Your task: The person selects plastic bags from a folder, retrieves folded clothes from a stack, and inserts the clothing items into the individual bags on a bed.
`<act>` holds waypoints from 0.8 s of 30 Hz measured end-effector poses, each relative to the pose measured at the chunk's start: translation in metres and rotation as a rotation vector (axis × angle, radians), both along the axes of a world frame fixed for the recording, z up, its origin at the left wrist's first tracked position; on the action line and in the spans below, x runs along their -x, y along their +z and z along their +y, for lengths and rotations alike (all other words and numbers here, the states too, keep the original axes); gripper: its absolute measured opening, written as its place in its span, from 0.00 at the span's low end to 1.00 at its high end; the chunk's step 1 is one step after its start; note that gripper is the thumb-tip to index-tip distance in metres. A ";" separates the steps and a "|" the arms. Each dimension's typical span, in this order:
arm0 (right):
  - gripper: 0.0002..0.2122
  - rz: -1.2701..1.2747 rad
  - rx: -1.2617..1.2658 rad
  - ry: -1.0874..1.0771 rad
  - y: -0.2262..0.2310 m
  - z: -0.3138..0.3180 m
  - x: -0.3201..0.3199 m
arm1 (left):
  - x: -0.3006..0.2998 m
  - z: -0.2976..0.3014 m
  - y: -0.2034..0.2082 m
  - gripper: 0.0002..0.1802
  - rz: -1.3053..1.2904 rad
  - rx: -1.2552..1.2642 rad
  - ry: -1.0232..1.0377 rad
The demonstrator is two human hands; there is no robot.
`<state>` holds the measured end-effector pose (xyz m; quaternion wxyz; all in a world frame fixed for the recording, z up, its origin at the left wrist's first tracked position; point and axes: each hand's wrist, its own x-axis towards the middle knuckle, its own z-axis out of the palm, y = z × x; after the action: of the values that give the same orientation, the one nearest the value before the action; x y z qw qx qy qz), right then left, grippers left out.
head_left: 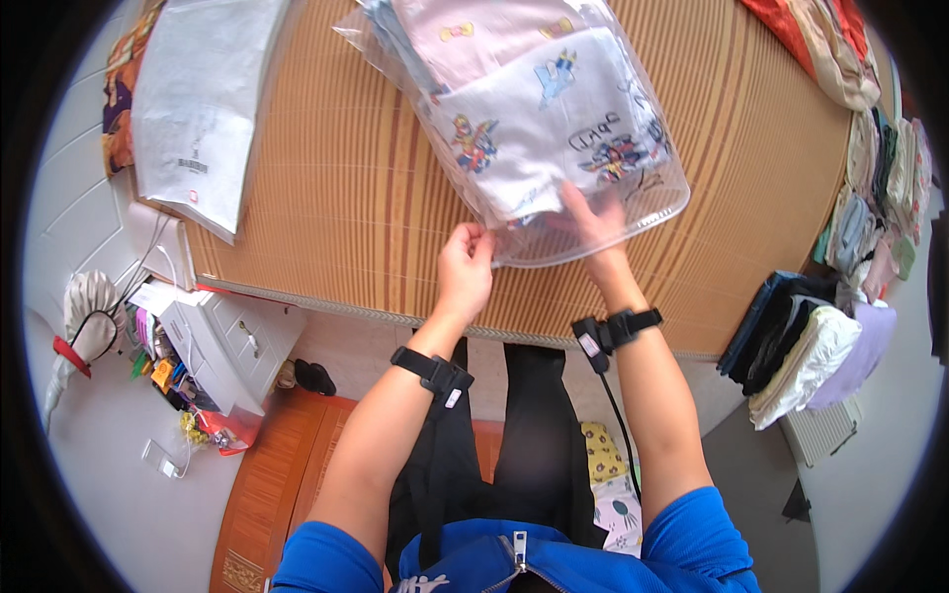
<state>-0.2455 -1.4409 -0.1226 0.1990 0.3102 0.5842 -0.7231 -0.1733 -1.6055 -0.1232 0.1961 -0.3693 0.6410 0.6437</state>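
A clear plastic bag (668,203) with a pale rim lies on the striped mat in front of me. Inside are folded clothes: a white printed garment (534,119) with cartoon figures, and a pink printed garment (474,30) beyond it. My left hand (465,269) is closed, pinching the bag's near left edge between thumb and fingers. At the bag's near edge, my right hand (599,225) reaches in against the white garment, thumb and fingers apart. Some of its fingers are blurred behind the plastic.
Left on the mat (326,198) lies a flat white package (198,109). Folded clothes (806,346) are stacked along the right edge, with orange and beige cloth (825,49) at far right. A white cabinet (232,336) stands at lower left.
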 end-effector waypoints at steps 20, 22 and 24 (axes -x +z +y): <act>0.09 -0.034 -0.241 -0.111 0.007 0.071 -0.039 | -0.060 0.138 0.024 0.08 -0.022 0.027 0.050; 0.09 -0.035 -0.203 -0.081 0.009 0.090 -0.033 | -0.070 0.150 0.029 0.06 -0.119 -0.114 -0.007; 0.07 -0.075 -0.233 -0.062 0.015 0.099 -0.023 | -0.049 0.142 0.055 0.05 0.010 0.011 -0.081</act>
<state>-0.2229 -1.3417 -0.1072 0.1611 0.3760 0.6464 -0.6441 -0.1238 -1.4633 -0.0680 0.2167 -0.3409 0.6599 0.6336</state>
